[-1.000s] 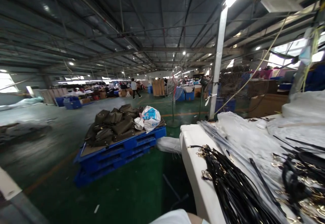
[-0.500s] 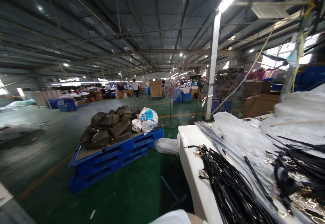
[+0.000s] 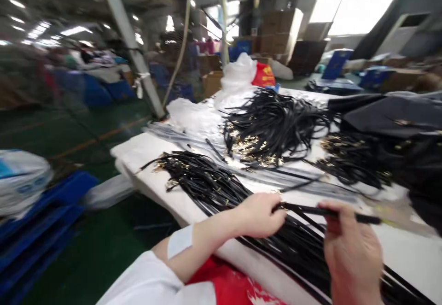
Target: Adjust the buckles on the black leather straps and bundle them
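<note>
A black strap (image 3: 304, 209) is stretched between my two hands above the table. My left hand (image 3: 264, 214) is closed on its left end, where a bit of metal hardware shows at the fingers. My right hand (image 3: 352, 245) pinches the strap farther right, and a dark end sticks out past the fingers. Below both hands lies a long bundle of black straps (image 3: 207, 180) with gold-coloured clasps, running along the table's near edge. Behind it is a larger heap of black straps (image 3: 276, 120), its gold hooks facing me.
The white-covered table (image 3: 133, 150) also bears clear plastic wrap (image 3: 193, 116), a red bag (image 3: 264, 75) and dark fabric pieces (image 3: 380, 111) at right. A metal post (image 3: 133, 42) stands beyond the table's left corner. Blue pallets (image 3: 44, 231) with a white sack (image 3: 22, 180) are at left.
My view has swung right and down from the workshop hall to the table. Both hands and the strap between them have come into view; neither hand showed clearly before.
</note>
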Demonstrator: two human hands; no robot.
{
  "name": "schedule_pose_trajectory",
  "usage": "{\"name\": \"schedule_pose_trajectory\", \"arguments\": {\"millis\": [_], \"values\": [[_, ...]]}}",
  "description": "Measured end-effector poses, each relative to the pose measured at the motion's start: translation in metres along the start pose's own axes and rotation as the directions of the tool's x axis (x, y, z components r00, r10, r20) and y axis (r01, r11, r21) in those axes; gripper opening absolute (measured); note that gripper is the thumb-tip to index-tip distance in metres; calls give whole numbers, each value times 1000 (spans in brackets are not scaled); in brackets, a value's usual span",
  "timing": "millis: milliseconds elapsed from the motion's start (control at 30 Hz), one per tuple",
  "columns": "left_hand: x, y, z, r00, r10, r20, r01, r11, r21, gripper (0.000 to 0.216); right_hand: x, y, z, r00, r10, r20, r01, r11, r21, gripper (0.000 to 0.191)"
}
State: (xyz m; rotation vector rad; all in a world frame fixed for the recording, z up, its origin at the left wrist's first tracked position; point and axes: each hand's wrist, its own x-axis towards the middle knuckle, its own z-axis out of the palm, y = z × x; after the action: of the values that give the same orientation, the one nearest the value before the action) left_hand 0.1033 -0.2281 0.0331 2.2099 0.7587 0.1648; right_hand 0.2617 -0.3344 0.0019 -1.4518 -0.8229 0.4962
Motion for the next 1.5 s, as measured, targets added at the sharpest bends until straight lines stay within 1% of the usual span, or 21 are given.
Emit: {"name": "schedule_pose_trajectory", "arguments": {"millis": [33, 67, 100, 167, 233, 267, 400, 500, 600, 667, 800, 933, 1033, 1200, 1333, 1500], "values": [[3, -1, -2, 1000, 14, 14, -14, 1000, 5, 19, -1, 5, -4, 994, -24, -104, 26, 999, 22, 28], [5, -2, -3, 999, 35, 40, -35, 999, -7, 21, -1, 10, -6, 992, -29, -123, 37, 998, 60, 25], [7, -2, -4, 996, 55, 68, -53, 998, -22, 22, -1, 16, -7, 992, -23, -125, 34, 996, 86, 23], [10, -1, -3, 991, 83, 109, -81, 996, -21, 23, -1, 24, -8, 997, 36, -69, -27, 992, 127, 25], [12, 3, 0, 987, 106, 124, -109, 994, 11, 22, -4, 29, -11, 993, 108, -42, -101, 985, 141, 29], [12, 4, 1, 985, 120, 126, -124, 992, 23, 22, -6, 31, -13, 990, 132, -50, -123, 980, 153, 30], [16, 4, 6, 980, 169, 101, -173, 984, 29, 22, -9, 32, -17, 980, 170, -105, -141, 961, 239, 30], [17, 0, 8, 977, 204, 59, -206, 978, 21, 25, -9, 31, -12, 978, 178, -105, -139, 944, 298, 30], [17, -3, 11, 982, 189, 27, -190, 982, 24, 30, -9, 32, -7, 977, 189, -98, -146, 930, 336, 29], [18, -4, 13, 984, 177, 3, -177, 984, 17, 29, -9, 33, -4, 975, 199, -102, -152, 924, 352, 29], [19, -5, 16, 986, 168, -14, -169, 983, -69, 24, -12, 32, -2, 973, 193, -126, -131, 913, 386, 30], [18, -5, 18, 982, 171, -83, -181, 975, -128, 23, -15, 27, 1, 972, 187, -143, -111, 900, 422, 31], [17, -4, 18, 980, 186, -75, -195, 970, -142, 26, -17, 25, 2, 973, 162, -163, -79, 902, 423, 30], [17, -3, 17, 983, 173, -65, -181, 976, -125, 25, -19, 27, 4, 975, 146, -167, -58, 894, 444, 27], [17, -2, 17, 982, 180, -52, -185, 974, -129, 24, -21, 27, 6, 972, 132, -195, -29, 890, 455, 25], [17, -3, 18, 981, 189, -36, -193, 965, -176, 23, -23, 26, 8, 967, 123, -221, -13, 898, 440, 25]]}}
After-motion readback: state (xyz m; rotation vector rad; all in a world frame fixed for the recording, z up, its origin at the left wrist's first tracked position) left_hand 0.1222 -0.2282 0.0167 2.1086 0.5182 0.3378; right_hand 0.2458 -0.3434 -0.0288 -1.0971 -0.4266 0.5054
